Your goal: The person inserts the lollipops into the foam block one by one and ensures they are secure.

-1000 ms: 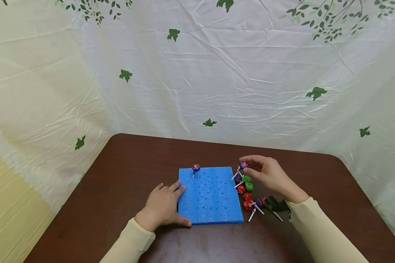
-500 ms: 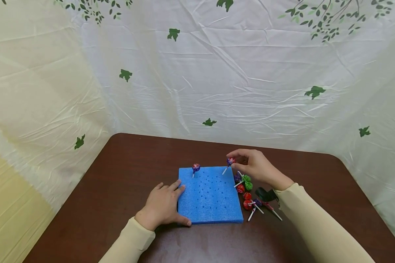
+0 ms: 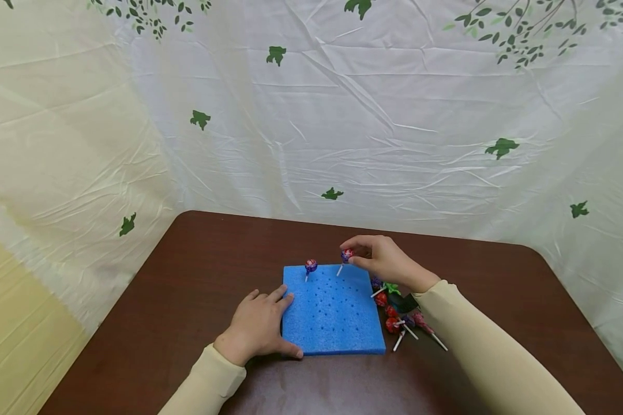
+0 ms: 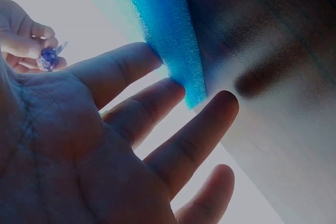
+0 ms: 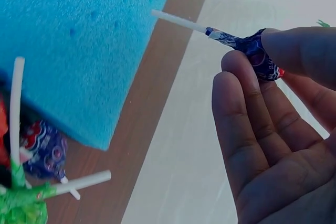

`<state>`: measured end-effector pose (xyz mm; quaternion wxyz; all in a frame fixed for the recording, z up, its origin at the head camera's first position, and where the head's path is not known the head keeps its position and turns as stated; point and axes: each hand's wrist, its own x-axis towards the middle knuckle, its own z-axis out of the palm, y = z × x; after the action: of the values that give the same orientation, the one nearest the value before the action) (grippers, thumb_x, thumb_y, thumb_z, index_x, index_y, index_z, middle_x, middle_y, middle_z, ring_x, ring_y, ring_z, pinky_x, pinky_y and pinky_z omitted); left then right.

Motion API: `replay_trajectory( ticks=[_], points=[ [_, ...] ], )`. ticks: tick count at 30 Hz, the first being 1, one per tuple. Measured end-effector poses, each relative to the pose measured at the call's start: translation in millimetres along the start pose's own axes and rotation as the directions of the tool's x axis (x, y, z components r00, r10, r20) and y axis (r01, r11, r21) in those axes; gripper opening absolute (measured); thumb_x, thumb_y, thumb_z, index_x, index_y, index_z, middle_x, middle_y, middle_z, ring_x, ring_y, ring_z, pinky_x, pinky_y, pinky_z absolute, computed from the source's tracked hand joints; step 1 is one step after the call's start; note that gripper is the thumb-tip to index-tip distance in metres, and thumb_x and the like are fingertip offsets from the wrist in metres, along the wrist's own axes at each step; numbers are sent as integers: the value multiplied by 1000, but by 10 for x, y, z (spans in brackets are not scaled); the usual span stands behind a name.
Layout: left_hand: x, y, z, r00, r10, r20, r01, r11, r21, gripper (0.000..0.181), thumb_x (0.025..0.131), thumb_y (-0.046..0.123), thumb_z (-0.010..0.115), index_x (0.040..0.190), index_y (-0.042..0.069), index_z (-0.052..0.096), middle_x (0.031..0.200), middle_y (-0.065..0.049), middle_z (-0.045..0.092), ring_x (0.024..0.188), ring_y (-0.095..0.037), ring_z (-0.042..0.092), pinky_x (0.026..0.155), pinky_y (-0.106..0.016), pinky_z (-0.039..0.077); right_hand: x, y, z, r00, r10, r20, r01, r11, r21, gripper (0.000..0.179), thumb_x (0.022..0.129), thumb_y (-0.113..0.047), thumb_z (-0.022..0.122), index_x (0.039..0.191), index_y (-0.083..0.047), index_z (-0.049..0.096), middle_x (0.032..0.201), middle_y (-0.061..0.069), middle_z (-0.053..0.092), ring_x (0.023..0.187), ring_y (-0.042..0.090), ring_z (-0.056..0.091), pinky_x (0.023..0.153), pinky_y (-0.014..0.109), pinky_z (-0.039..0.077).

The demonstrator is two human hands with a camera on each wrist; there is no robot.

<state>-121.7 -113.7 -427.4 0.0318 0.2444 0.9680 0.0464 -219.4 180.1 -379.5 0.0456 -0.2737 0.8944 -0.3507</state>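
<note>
My right hand (image 3: 384,259) pinches a purple-wrapped lollipop (image 5: 257,56) by its candy head. Its white stick points down over the far part of a blue foam block (image 3: 332,340) that has rows of small holes. Another purple lollipop (image 3: 311,266) stands upright in the block near the far left corner. My left hand (image 3: 256,325) lies at the block's left side with fingers spread, fingertips on its edge and thumb at the near corner. In the left wrist view the straight fingers (image 4: 184,150) reach the foam's side.
Several wrapped lollipops, including a red one (image 3: 391,325) and a green one (image 3: 391,287), lie in a loose pile along the block's right side. The brown table (image 3: 228,248) runs back to a white leaf-print curtain (image 3: 239,173).
My right hand has carried the lollipop left, from the pile at the block's right side to above the block's far part. The left hand has stayed in place.
</note>
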Motion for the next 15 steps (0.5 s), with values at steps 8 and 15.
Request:
replay_trajectory(
  ticks=[8, 15],
  points=[
    [5, -11, -23, 1000, -2, 9, 2, 1000, -2, 113, 59, 83, 73, 145, 11, 55, 150, -11, 47, 124, -30, 57, 108, -55, 35, 149, -43, 109, 1000, -1, 14, 1, 1000, -3, 31, 95, -9, 69, 125, -8, 68, 113, 2, 70, 99, 17, 67, 83, 38, 56],
    [33, -42, -6, 1000, -5, 22, 5, 1000, -1, 115, 59, 85, 71, 145, 12, 54, 151, -11, 46, 125, -30, 56, 108, -55, 35, 241, -83, 177, 1000, -2, 1, 2, 1000, 16, 30, 94, -9, 70, 124, -10, 68, 110, 0, 70, 95, 15, 68, 80, 35, 57]
  ],
)
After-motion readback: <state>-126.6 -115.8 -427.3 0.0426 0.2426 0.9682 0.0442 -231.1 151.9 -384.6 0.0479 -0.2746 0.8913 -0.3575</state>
